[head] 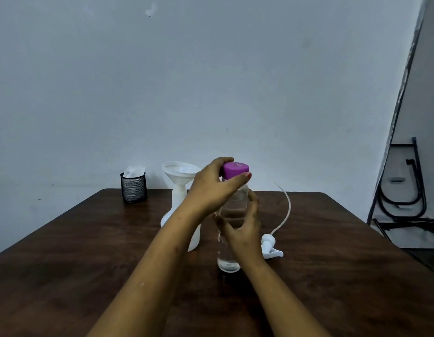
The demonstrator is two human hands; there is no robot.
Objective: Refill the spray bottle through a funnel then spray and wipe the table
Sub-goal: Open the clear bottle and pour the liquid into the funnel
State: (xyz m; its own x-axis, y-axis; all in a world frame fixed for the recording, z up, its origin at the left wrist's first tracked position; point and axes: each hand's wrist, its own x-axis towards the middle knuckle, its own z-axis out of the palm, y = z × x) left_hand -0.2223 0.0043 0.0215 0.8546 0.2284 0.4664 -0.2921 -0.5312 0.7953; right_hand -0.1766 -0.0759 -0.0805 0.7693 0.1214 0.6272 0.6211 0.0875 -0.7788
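Observation:
A clear water bottle (229,260) with a purple cap (235,169) stands upright on the dark wooden table (332,276). My left hand (211,188) grips the purple cap between thumb and fingers. My right hand (242,227) wraps around the bottle's middle. Just behind and to the left stands the white spray bottle (178,203) with a white funnel (180,170) seated in its neck; my left forearm hides its lower part. The spray head (271,248) with its long dip tube (285,210) lies on the table to the right of the water bottle.
A black mesh cup (133,189) holding white tissue stands at the table's far left edge, near the wall. A folded black metal frame (405,190) leans by the wall at the right, beyond the table's right edge.

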